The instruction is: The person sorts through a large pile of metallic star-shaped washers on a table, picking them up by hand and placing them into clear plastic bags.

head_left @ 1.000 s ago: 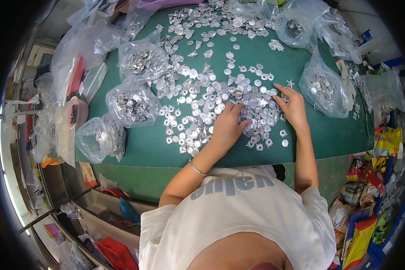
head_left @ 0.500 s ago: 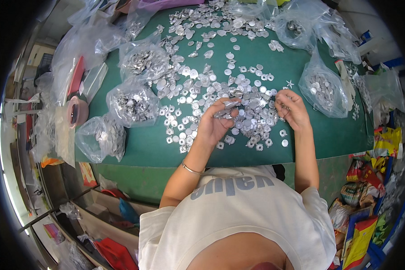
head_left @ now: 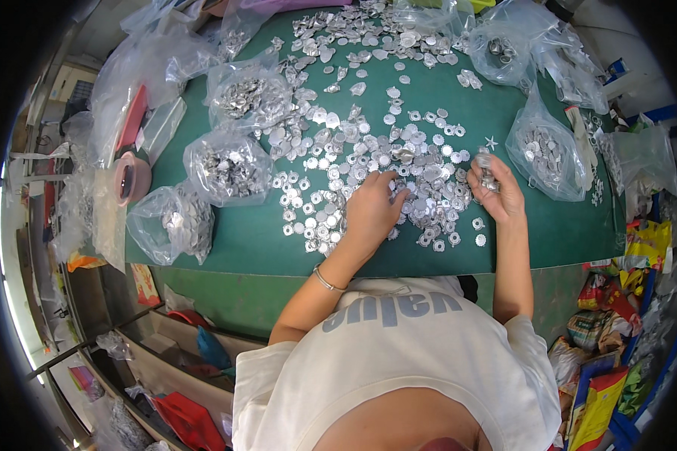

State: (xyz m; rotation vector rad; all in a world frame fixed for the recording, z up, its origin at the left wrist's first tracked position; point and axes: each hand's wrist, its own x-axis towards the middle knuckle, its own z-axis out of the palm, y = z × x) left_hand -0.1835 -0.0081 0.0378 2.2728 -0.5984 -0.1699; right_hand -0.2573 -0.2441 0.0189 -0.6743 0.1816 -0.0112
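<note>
A wide pile of small silver metal discs (head_left: 429, 199), many with scalloped edges, covers the middle of the green table. My left hand (head_left: 372, 210) reaches over the pile's near left side, fingers curved down, with thumb and forefinger apart at the discs; nothing shows in its grip. At the pile's right edge, my right hand (head_left: 504, 192) is raised and closed around a few silver metal pieces (head_left: 487, 173), slightly blurred. A small silver star-shaped piece (head_left: 491, 141) lies just beyond that hand.
Clear plastic bags of silver pieces stand at the left (head_left: 228, 169) and right (head_left: 547, 154). More silver pieces (head_left: 368, 30) spread along the far side. A pink tape roll (head_left: 133, 179) sits at the left edge. Colourful packages (head_left: 602, 398) fill the lower right.
My left hand has turned palm-down and lowered onto the pile; the silver pieces seen in it are gone from view. My right hand has turned and now shows silver pieces in its fingers.
</note>
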